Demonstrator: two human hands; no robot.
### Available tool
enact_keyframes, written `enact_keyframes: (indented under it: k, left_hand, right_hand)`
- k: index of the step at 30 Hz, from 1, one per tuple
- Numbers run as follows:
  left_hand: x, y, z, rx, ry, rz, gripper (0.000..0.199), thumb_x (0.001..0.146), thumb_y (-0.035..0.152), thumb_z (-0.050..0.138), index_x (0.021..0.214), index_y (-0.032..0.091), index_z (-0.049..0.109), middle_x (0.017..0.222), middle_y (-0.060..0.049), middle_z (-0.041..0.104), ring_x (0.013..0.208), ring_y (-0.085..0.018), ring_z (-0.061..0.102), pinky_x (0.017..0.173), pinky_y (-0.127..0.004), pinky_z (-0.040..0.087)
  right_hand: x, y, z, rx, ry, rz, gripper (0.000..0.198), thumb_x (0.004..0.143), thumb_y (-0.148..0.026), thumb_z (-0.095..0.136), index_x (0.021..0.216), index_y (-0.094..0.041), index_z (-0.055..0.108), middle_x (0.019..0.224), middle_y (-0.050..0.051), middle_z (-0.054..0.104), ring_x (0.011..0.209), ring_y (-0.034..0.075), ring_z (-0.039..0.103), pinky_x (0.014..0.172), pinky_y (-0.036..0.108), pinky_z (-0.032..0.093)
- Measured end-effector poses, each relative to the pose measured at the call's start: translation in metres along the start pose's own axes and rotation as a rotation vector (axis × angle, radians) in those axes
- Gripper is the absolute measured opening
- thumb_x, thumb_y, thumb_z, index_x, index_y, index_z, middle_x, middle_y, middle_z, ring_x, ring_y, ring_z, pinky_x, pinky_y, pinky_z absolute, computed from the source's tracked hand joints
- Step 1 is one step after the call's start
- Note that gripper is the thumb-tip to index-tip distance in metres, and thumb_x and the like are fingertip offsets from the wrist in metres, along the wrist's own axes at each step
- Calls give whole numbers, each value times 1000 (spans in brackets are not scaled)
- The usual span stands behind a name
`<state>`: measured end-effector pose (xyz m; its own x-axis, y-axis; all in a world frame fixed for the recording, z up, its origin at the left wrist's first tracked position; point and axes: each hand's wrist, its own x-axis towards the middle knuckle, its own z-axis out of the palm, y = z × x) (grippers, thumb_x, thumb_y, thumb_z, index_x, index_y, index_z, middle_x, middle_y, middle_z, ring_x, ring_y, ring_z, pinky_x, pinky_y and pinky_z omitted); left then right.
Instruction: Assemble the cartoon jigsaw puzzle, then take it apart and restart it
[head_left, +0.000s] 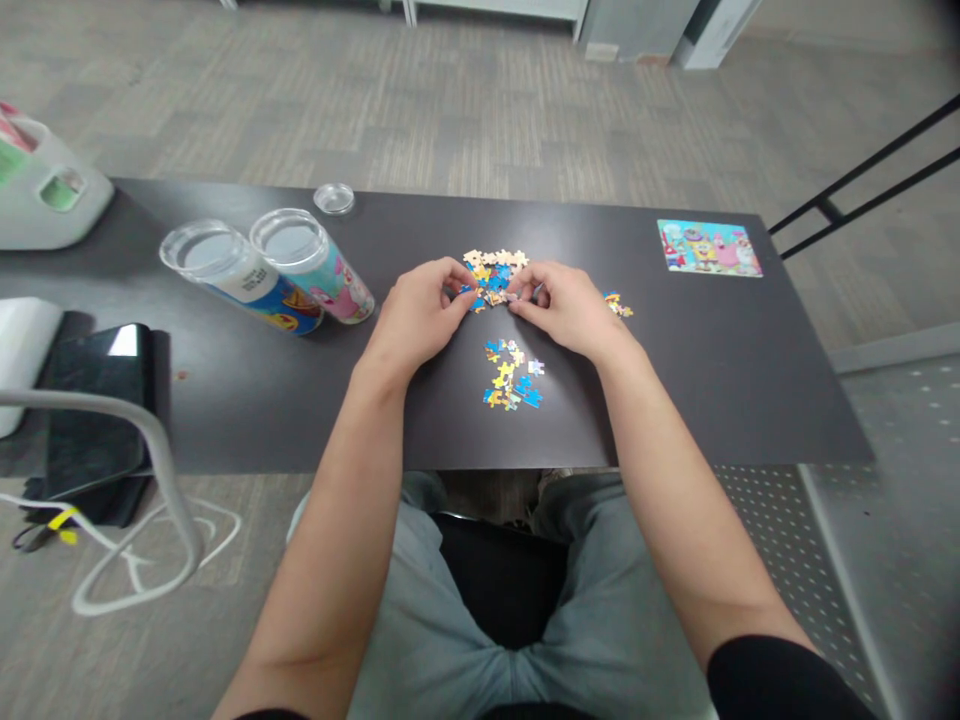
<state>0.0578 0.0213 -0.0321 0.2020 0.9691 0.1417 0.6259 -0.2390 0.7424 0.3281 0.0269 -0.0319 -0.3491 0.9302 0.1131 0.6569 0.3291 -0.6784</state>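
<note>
Small cardboard jigsaw puzzle pieces in yellow, blue and tan lie clustered on the dark table between my hands. My left hand is closed in a pinch at the cluster's left side, its fingertips on a blue puzzle piece. From the other side my right hand pinches a puzzle piece at the cluster's near right edge. Closer to me lies a loose group of puzzle pieces. A few more pieces show just beyond my right hand, which partly covers that spot.
Two clear-lidded printed canisters stand on the left, with a round clear lid behind them. A cartoon picture card lies at the far right. A black tablet-like device, white cable and pale container occupy the left end.
</note>
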Motion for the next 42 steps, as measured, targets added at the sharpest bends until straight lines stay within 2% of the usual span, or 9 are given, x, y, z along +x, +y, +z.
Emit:
enact_keyframes:
  k: [3, 7, 10, 15, 18, 22, 26, 33, 42]
  left_hand:
    - [0, 2, -1, -38, 5, 2, 12, 108, 27, 88, 119, 26, 92, 113, -4, 91, 86, -23, 70, 89, -42, 56]
    - [1, 3, -3, -84, 9, 22, 15, 110, 35, 86, 116, 30, 98, 105, -4, 93, 86, -25, 69, 91, -43, 60]
    - [4, 0, -3, -86, 39, 49, 17, 110, 34, 86, 116, 30, 101, 101, -5, 92, 84, -25, 69, 88, -41, 59]
    - [7, 2, -3, -125, 74, 44, 17, 109, 34, 87, 116, 28, 102, 90, -5, 85, 86, -26, 71, 90, -38, 62]
    - [6, 12, -5, -98, 46, 34, 22, 113, 33, 83, 122, 26, 102, 97, -5, 88, 89, -25, 73, 91, -37, 61]
    - [4, 20, -6, -96, 5, 30, 25, 113, 32, 82, 127, 25, 101, 103, -6, 91, 90, -24, 73, 86, -37, 59]
    - [5, 18, -2, -129, -37, 41, 23, 110, 33, 86, 126, 25, 100, 106, -7, 92, 93, -25, 76, 90, -39, 62]
    - [6, 17, 3, -187, -98, 64, 24, 107, 46, 98, 120, 25, 100, 106, -9, 93, 92, -26, 75, 90, -41, 63]
    - [6, 19, 8, -310, -129, 89, 26, 103, 46, 100, 116, 23, 100, 110, -10, 95, 100, -27, 82, 93, -41, 66]
  right_hand:
    - [-5, 5, -6, 139, -22, 42, 10, 111, -39, 87, 113, -29, 90, 109, 6, 90, 93, 30, 77, 90, 46, 63]
    - [-12, 13, -23, 337, -39, 50, 42, 111, -72, 93, 106, -30, 95, 104, 7, 90, 95, 32, 78, 90, 47, 63]
    - [-18, 15, -36, 390, -79, 66, 53, 111, -83, 91, 105, -30, 97, 109, 9, 94, 96, 31, 79, 93, 49, 66]
    - [-31, 18, -43, 500, -111, 97, 50, 105, -77, 98, 127, -32, 95, 113, 9, 96, 108, 34, 87, 95, 49, 72]
    - [-39, 21, -45, 566, -91, 87, 47, 100, -71, 106, 121, -31, 92, 107, 8, 93, 104, 31, 87, 90, 45, 71]
    - [-47, 19, -48, 545, -119, 96, 42, 98, -65, 111, 110, -28, 93, 96, 5, 89, 89, 25, 77, 83, 40, 64]
    - [-48, 19, -46, 516, -186, 98, 44, 93, -60, 115, 109, -26, 92, 98, 5, 91, 90, 25, 79, 84, 40, 60]
    - [-49, 27, -44, 265, 25, 23, 20, 110, -42, 91, 112, -22, 91, 91, 1, 77, 78, 19, 60, 78, 39, 47]
    - [-43, 15, -34, 200, -29, -50, 23, 116, -46, 85, 113, -24, 91, 101, 5, 83, 83, 22, 64, 81, 40, 50]
